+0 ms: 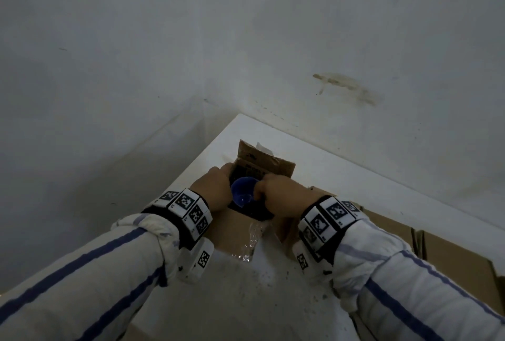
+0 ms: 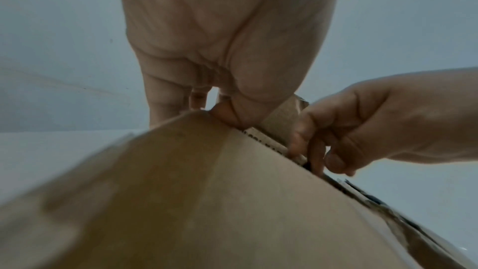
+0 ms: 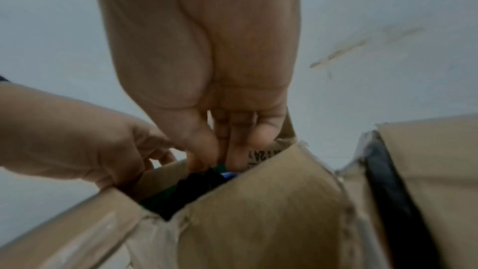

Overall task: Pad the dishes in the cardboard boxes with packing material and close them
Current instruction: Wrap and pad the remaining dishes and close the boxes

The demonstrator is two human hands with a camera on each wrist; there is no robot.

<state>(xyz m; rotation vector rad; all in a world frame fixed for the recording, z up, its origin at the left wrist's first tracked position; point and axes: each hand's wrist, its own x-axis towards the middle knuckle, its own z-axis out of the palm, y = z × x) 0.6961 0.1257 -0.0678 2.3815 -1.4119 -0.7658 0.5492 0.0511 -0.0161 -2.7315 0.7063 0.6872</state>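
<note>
Head view: a small open cardboard box (image 1: 240, 220) stands near the far corner of a white desk (image 1: 273, 299), against a pale wall (image 1: 246, 26). Its far flap (image 1: 266, 159) stands up. Inside, a blue dish (image 1: 243, 190) sits in dark packing material (image 1: 255, 212). The left hand (image 1: 214, 190) rests on the box's left rim, fingers reaching over the edge; the dish lies just beside it. The right hand (image 1: 281, 196) comes in from the right, fingers curled down at the dish's right edge. Clear tape (image 1: 250, 245) hangs down the near wall of the box. More cardboard (image 1: 451, 256) lies at the right of the desk.

Left wrist view: left hand (image 2: 222, 48) holds the top edge of the box wall (image 2: 207, 191), thumb on the near side, fingers behind. The right hand (image 2: 375, 122) has its fingers curled and dipped into the box opening.

Right wrist view: right hand (image 3: 207, 69) pinches dark green packing material (image 3: 196, 179) at the box mouth; a sliver of blue dish (image 3: 229, 174) shows just beside the fingertips. The left hand (image 3: 77, 140) grips the box's left rim.
</note>
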